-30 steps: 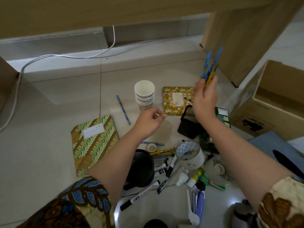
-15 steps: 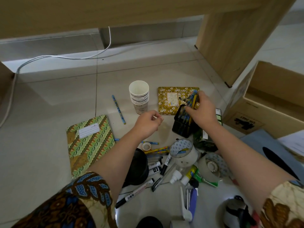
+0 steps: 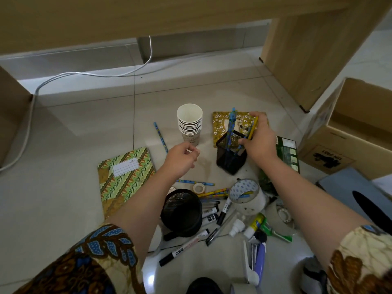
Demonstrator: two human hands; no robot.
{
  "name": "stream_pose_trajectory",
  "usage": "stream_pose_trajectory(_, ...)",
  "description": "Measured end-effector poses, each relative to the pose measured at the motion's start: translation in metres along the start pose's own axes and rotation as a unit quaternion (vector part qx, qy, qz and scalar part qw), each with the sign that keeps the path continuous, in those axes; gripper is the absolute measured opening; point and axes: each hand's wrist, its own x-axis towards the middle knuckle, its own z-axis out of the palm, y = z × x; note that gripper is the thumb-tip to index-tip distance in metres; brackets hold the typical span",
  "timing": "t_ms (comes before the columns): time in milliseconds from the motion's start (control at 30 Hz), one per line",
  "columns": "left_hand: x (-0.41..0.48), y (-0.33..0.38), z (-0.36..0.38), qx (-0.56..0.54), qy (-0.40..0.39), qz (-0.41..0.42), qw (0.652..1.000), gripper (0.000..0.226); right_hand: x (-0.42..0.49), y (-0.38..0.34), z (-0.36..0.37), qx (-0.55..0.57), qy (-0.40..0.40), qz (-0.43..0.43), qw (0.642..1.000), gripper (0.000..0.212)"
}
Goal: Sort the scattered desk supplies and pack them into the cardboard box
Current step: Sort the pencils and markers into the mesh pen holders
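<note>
Right hand point(image 3: 257, 141): the fingers and the thumb are curled round a small bundle of pencils point(image 3: 252, 129), yellow and blue; the grip is closed tight on them.
Bundle of pencils: the upper ends stick out beyond the fingers, and the lower ends are down inside the square mesh holder point(image 3: 231, 161).
Square mesh holder: it stands upright on the floor, directly under the right hand's grip.
Single blue pencil point(image 3: 232, 122): it leans in the same holder, just left of the grip, and the hand does not touch it.
Left hand point(image 3: 181, 159): it is above the floor, left of the holder, with the fingers curled toward the thumb. Something pale shows at the fingertips, but I cannot tell if the hand holds anything.
Paper cups point(image 3: 189, 122): an upright stack, just beyond the left hand.
Yellow notebook point(image 3: 219, 128): flat on the floor, beyond the holder and under the raised pencil ends.
Cardboard box point(image 3: 347, 134): open, on the floor to the right of the right hand, well apart from it.
Green notebook point(image 3: 125, 175): flat, left of the left forearm.
Loose pencil point(image 3: 160, 134): on the floor, left of the cups.
Round mesh cup point(image 3: 181, 211): on its side between the two forearms, nearer to the person than both grips.
Tape roll point(image 3: 247, 195): below the right wrist, beside scattered markers point(image 3: 184, 247).
</note>
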Motion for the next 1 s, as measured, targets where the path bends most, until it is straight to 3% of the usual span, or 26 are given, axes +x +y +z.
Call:
stream_pose_trajectory(133, 0.0, -0.004, -0.006, -0.007, -0.005, -0.011, 1.0, 0.021, -0.007, -0.013, 0.021, 0.062, 0.021, 0.054, 0.996, 0.07)
stream_pose_trajectory(300, -0.004, 0.002, -0.009, -0.058, -0.062, -0.024, 0.996, 0.044, -0.029, -0.027, 0.052, 0.038, 0.031, 0.051, 0.997, 0.056)
stream_pose_trajectory(500, -0.003, 0.0, -0.009, -0.04, -0.099, -0.018, 0.994, 0.046, -0.023, -0.032, 0.053, 0.052, 0.003, 0.086, 0.995, 0.086)
stream_pose_trajectory(600, -0.001, -0.004, -0.006, -0.034, -0.098, -0.024, 0.994, 0.044, -0.029, -0.048, 0.046, 0.009, 0.102, 0.025, 0.994, 0.089)
stream_pose_trajectory(667, 0.002, -0.007, -0.008, -0.047, -0.082, -0.034, 0.995, 0.043, -0.035, -0.062, 0.042, -0.038, 0.161, -0.097, 0.981, 0.065)
stream_pose_trajectory(700, 0.004, -0.01, -0.011, -0.055, -0.066, -0.041, 0.995, 0.042, -0.037, -0.069, 0.042, -0.047, 0.152, -0.163, 0.974, 0.05)
stream_pose_trajectory(800, 0.01, -0.023, -0.028, -0.081, 0.014, -0.067, 0.994, 0.036, -0.045, -0.091, 0.05, -0.07, -0.049, -0.3, 0.95, 0.015)
stream_pose_trajectory(867, 0.013, -0.032, -0.041, -0.088, 0.065, -0.087, 0.99, 0.035, -0.054, -0.101, 0.063, -0.178, -0.204, -0.326, 0.906, 0.015)
stream_pose_trajectory(933, 0.014, -0.041, -0.055, -0.098, 0.093, -0.104, 0.985, 0.036, -0.064, -0.106, 0.08, -0.31, -0.274, -0.346, 0.842, 0.017)
stream_pose_trajectory(1000, 0.013, -0.048, -0.064, -0.102, 0.107, -0.104, 0.984, 0.036, -0.071, -0.109, 0.091, -0.384, -0.282, -0.358, 0.803, 0.018)
